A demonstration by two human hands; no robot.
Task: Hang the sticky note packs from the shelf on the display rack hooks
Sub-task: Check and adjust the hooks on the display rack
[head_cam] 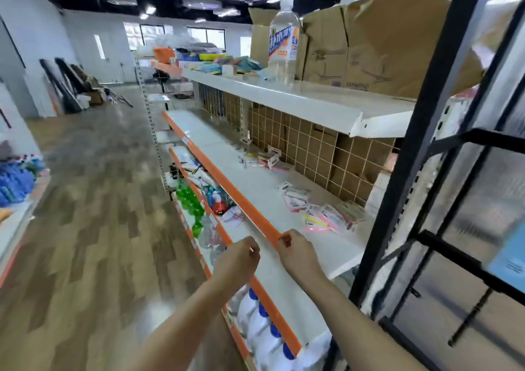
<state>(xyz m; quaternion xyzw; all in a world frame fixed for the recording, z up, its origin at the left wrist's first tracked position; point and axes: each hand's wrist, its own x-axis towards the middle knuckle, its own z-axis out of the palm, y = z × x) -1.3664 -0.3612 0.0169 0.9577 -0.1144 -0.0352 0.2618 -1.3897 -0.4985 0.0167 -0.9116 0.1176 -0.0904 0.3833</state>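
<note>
Head view, nearest first: two bare forearms reach up from six o'clock toward the orange front edge (250, 214) of a white shelf (255, 183). The left hand (237, 260) hovers just left of that edge, fingers curled together; whether anything small sits between the fingertips cannot be told. The right hand (298, 252) sits at the edge itself, at about six o'clock of centre, its thumb and fingers curled against the orange strip, apparently pinching it.

Farther along the shelf, toward four o'clock, sticky note packs (326, 214) lie scattered flat in pink and yellow wrappers, well apart from both hands. A second loose cluster of packs (267, 159) lies farther back, near centre.

At three o'clock a black display rack (420, 132) stands upright beside the shelf end.

Below the shelf, at seven o'clock, green bottles (189, 200) and white bottles with blue caps (261, 322) fill lower tiers.

On the upper shelf at twelve o'clock stands a clear water bottle (284, 38), with cardboard boxes (369, 44) behind it at one o'clock.
</note>
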